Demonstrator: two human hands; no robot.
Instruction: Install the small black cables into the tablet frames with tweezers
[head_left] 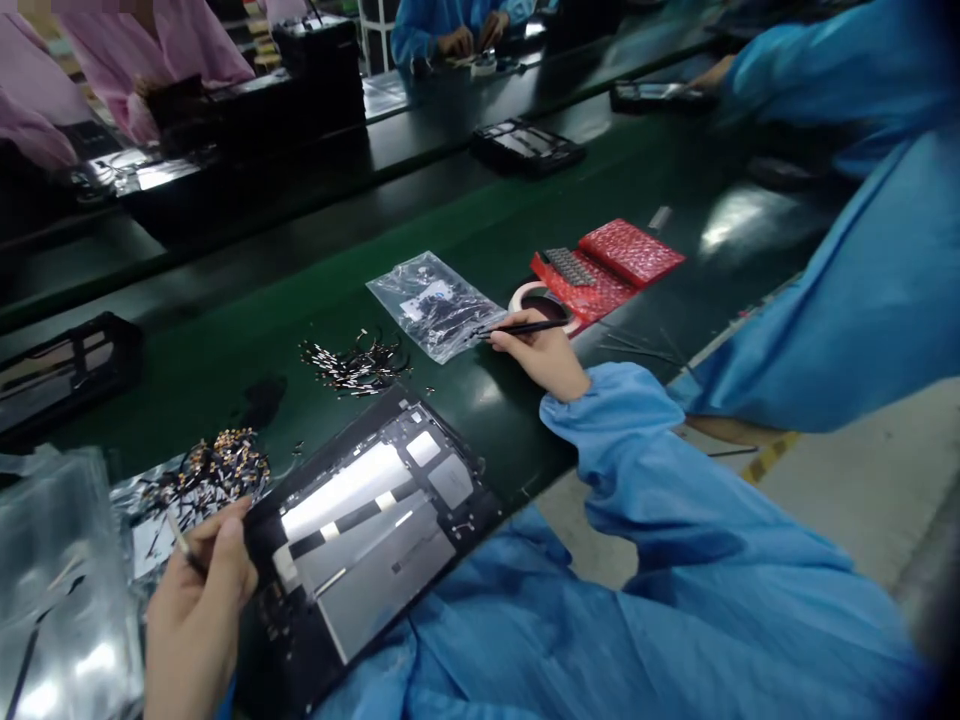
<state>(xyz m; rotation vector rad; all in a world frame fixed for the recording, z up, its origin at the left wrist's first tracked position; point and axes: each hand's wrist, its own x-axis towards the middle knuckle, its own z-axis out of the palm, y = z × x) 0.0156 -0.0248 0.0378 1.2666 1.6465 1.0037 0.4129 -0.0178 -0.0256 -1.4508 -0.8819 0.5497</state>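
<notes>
We're mid-pick; right hand (541, 355) pinches tweezers (525, 327) beside the clear bag (439, 305); left hand (199, 610) grips a small part (182, 545) beside the opened tablet (367, 525); seating it looks next.

Right hand (541, 356) holds tweezers (525, 327) beside plastic bag (436, 304).

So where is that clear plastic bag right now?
The clear plastic bag lies on the green table, just left of the right hand, beyond the opened tablet.
</notes>
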